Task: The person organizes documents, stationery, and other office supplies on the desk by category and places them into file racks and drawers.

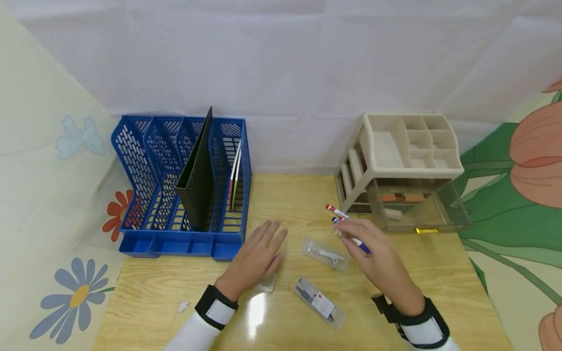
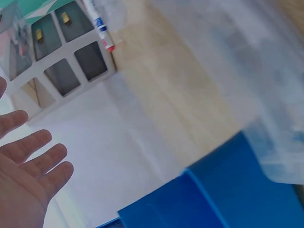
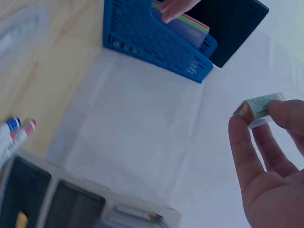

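My right hand [image 1: 379,256] pinches a small clear-wrapped block [image 3: 260,108] with a pale green label and an orange-brown end, between thumb and fingers. It is held above two markers, one with a red cap [image 1: 336,211] and one with a blue end [image 1: 363,246]. My left hand [image 1: 254,258] is spread out, fingers straight, near the front right corner of the blue file rack [image 1: 184,248]. Under its wrist side a clear packet [image 1: 266,284] is partly hidden. Between the hands lie a clear case with a metal tool [image 1: 326,254] and another with a dark tool [image 1: 319,303].
A cream desktop organizer [image 1: 386,148] stands at the back right. Its clear drawer [image 1: 452,207] is pulled out, with orange blocks and a whitish piece inside. The blue rack holds a black folder [image 1: 197,190] and thin booklets [image 1: 234,178]. A white scrap [image 1: 183,306] lies front left.
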`<state>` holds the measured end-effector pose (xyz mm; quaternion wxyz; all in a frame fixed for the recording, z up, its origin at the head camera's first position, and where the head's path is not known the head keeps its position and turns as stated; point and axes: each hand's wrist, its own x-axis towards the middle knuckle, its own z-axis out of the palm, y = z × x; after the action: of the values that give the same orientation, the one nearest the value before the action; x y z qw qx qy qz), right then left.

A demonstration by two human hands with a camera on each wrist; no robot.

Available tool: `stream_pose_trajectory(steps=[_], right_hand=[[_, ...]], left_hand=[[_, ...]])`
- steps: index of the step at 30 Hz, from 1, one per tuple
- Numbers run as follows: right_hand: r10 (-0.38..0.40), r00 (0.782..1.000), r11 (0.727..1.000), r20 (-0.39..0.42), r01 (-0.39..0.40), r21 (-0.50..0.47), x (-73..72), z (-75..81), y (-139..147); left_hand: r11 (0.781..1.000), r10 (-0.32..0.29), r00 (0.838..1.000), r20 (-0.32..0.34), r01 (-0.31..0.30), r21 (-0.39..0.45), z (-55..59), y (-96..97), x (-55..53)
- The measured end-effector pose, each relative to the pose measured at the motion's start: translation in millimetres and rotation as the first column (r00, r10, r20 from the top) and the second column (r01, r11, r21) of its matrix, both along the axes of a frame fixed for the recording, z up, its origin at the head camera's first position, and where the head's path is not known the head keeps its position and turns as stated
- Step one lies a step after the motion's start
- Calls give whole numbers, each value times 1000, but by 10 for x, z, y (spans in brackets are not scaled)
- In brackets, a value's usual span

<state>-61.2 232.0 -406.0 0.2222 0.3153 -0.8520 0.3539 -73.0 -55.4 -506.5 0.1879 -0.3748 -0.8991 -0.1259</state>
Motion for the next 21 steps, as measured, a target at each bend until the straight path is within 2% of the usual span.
stream_pose_trajectory(steps=[5, 13, 18, 21], right_hand=[[-44, 993, 994, -113, 55, 93, -46, 175, 171], [-87, 970, 976, -225, 129, 177, -161, 394, 549], [-149, 964, 929, -222, 213, 301, -244, 529, 812], [-149, 971, 897, -186, 212, 389, -319, 567, 972]], left_hand=[[1000, -3, 1000, 7, 2, 24, 43, 60, -38], [999, -40, 999, 28, 40, 13, 66, 178, -85], [998, -69, 996, 64, 68, 12, 75, 276, -107], [996, -87, 993, 75, 86, 8, 85, 337, -122]])
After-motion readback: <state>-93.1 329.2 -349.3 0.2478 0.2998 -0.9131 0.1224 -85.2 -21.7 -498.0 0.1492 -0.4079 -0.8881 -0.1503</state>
